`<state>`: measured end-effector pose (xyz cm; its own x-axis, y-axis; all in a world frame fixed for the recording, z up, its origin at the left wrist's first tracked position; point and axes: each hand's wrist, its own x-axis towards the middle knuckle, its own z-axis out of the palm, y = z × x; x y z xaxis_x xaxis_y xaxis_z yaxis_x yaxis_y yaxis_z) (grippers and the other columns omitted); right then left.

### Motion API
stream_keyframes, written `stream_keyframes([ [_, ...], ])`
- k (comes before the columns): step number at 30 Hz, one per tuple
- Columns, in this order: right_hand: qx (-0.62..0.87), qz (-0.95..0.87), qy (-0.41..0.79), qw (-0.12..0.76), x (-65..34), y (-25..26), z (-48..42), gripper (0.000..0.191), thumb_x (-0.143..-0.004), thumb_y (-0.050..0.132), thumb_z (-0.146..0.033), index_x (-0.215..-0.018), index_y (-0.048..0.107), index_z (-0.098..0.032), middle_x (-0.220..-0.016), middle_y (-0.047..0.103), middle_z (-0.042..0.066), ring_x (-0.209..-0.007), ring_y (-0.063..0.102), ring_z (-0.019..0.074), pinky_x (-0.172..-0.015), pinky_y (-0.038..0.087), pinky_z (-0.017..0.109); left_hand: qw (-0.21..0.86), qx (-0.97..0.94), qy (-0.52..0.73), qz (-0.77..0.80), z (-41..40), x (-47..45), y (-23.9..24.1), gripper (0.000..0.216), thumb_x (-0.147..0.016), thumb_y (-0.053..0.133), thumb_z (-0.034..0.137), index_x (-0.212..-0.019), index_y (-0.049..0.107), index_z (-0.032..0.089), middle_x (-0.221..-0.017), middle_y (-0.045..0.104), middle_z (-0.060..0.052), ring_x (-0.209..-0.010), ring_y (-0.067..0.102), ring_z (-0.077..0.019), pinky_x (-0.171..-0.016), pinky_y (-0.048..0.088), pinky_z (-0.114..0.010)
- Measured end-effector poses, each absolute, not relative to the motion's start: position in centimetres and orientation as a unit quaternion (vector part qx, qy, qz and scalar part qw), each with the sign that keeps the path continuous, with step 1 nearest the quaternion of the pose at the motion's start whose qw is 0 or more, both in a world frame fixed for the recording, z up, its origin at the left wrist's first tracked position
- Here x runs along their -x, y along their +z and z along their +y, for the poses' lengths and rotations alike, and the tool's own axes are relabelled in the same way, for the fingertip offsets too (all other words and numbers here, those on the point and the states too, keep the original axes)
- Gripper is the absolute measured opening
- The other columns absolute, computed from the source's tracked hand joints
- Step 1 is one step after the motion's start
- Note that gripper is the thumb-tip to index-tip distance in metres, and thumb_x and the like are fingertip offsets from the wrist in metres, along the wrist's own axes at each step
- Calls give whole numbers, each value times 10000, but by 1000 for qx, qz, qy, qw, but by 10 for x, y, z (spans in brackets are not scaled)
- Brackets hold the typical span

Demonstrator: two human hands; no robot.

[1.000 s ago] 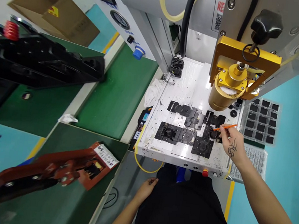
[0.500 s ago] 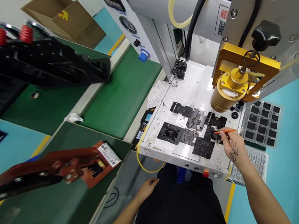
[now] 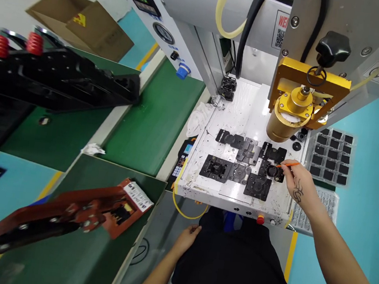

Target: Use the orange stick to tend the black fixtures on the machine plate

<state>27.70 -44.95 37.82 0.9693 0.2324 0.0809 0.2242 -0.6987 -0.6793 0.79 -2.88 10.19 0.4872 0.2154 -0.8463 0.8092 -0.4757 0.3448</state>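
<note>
In the head view my right hand (image 3: pixel 297 183) pinches a thin orange stick-like tool (image 3: pixel 289 164). Its tip sits at the upper edge of a black fixture with a round recess (image 3: pixel 271 170). Just behind lies another black fixture plate (image 3: pixel 273 153), and in front a square black plate (image 3: pixel 257 186). Down by my lap, my left hand (image 3: pixel 188 238) is closed with curled fingers. Whatever it may hold is hidden. Above the plates hangs the machine's gold cylindrical head (image 3: pixel 281 123), apart from my hand.
The fixtures lie on a white machine bed (image 3: pixel 245 105) with a red button (image 3: pixel 260 219) on its front. Right of it are a tray of black squares (image 3: pixel 333 156) and a clear tray (image 3: pixel 321 206). At left, a red-brown press (image 3: pixel 112 211) stands on a green bench.
My right hand has drawn slightly to the right with the orange tool, its tip moving off the round recess toward its edge. My left hand has stayed by my lap.
</note>
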Motion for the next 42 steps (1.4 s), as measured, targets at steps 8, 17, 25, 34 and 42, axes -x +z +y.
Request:
stream_keyframes([
  [8,910,-126,34,394,-284,377,-449,240,-1107,478,-374,-1080,662,-224,-1050,740,95,-870,702,244,-830,563,404,397,-766,-383,329,-27,-10,100,440,-826,691,554,-973,783,149,-1067,817,-155,-1182,727,-389,-1053,556,-453],
  [17,894,-47,-2,445,-281,362,-438,338,-1073,540,-481,-930,694,-216,-879,761,73,-664,700,211,-620,574,354,398,-764,-383,334,-24,-7,96,423,-848,668,524,-986,779,139,-1110,811,-156,-1186,724,-381,-1057,556,-439],
  [25,881,2,-23,473,-278,360,-432,349,-1051,573,-506,-963,720,-202,-842,779,66,-628,743,206,-602,605,333,399,-766,-383,328,-22,-3,89,460,-821,689,570,-974,781,147,-1072,809,-158,-1178,723,-387,-1034,560,-459],
  [34,894,19,-63,444,-274,357,-429,333,-1050,576,-473,-936,723,-197,-738,744,60,-618,713,222,-606,572,357,401,-768,-378,328,-20,0,81,478,-812,685,569,-980,776,131,-1125,800,-182,-1199,713,-390,-1075,536,-467],
  [42,915,-41,-56,397,-273,380,-445,266,-1069,553,-411,-1040,719,-205,-937,756,84,-705,661,214,-677,536,366,398,-767,-376,333,-19,3,76,403,-836,635,488,-986,757,134,-1121,805,-182,-1181,725,-376,-1098,521,-455],
])
